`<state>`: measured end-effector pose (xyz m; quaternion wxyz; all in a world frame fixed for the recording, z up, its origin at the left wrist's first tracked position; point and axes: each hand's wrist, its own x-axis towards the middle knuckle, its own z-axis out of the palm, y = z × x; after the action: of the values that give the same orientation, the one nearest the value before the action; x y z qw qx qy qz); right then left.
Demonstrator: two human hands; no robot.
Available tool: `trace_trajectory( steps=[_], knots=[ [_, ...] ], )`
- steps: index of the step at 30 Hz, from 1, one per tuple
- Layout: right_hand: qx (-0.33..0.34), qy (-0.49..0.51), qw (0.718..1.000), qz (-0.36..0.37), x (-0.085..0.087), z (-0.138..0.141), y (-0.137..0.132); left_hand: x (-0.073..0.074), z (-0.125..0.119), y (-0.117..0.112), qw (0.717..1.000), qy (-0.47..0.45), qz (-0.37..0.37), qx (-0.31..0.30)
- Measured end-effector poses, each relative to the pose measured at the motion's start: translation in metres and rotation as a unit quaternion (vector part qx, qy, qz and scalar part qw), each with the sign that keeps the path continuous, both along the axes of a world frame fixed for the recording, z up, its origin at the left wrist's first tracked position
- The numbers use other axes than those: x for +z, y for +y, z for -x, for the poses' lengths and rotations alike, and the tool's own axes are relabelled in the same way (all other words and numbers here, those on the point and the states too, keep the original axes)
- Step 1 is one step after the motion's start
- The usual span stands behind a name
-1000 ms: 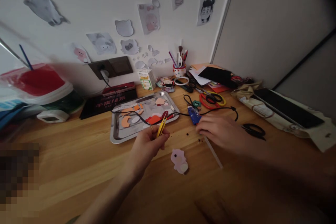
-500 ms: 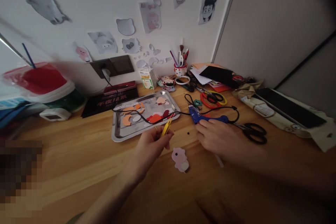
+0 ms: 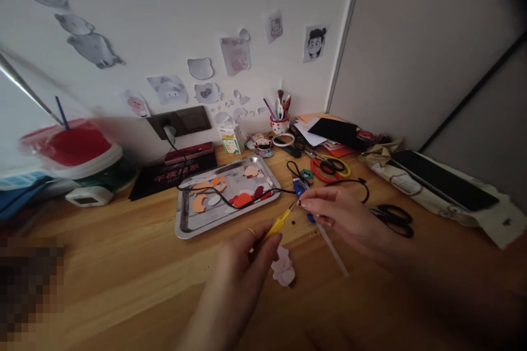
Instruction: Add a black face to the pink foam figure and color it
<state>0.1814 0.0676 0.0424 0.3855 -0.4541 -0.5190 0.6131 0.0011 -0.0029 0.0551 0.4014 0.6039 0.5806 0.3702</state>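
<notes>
Hands [image 3: 242, 269] close together, pink cutout [image 3: 285, 275] partly behind the left one.

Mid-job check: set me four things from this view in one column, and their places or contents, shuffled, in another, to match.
Things
1. slim yellow tweezers
2. rectangular silver metal tray
3. pale pink animal-shaped cutout
4. white cup with a red rim

Places or contents
A. bearing orange pieces and red pieces
B. near the wall, holding upright tools
C. in the left hand
D. on the wooden table, partly hidden by that hand

Pairs: 1-C, 2-A, 3-D, 4-B
</notes>
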Motion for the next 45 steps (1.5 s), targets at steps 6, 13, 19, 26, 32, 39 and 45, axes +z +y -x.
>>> trace_trajectory(
  steps=[6,13,19,26,32,39,45],
  knots=[
    [-0.007,-0.023,0.999,-0.036,0.004,0.007,-0.008,-0.008,0.003,-0.002,0.977,0.117,-0.18,0.001],
    [-0.017,-0.038,0.998,-0.05,0.003,0.007,-0.009,-0.012,0.007,-0.004,0.91,0.25,-0.331,0.023],
    [-0.022,-0.068,0.995,-0.067,0.006,0.008,-0.011,-0.013,0.008,-0.005,0.876,0.298,-0.379,0.024],
    [-0.022,-0.043,0.998,-0.05,0.005,0.008,-0.011,-0.012,0.008,-0.004,0.861,0.317,-0.397,0.012],
    [-0.016,0.003,1.0,-0.023,0.003,0.007,-0.01,-0.013,0.01,-0.004,0.868,0.314,-0.385,0.014],
    [-0.017,0.013,1.0,-0.019,0.003,0.007,-0.009,-0.014,0.01,-0.005,0.869,0.317,-0.381,0.004],
    [-0.018,0.01,1.0,-0.021,0.002,0.007,-0.009,-0.014,0.01,-0.003,0.859,0.326,-0.395,0.006]
  ],
)
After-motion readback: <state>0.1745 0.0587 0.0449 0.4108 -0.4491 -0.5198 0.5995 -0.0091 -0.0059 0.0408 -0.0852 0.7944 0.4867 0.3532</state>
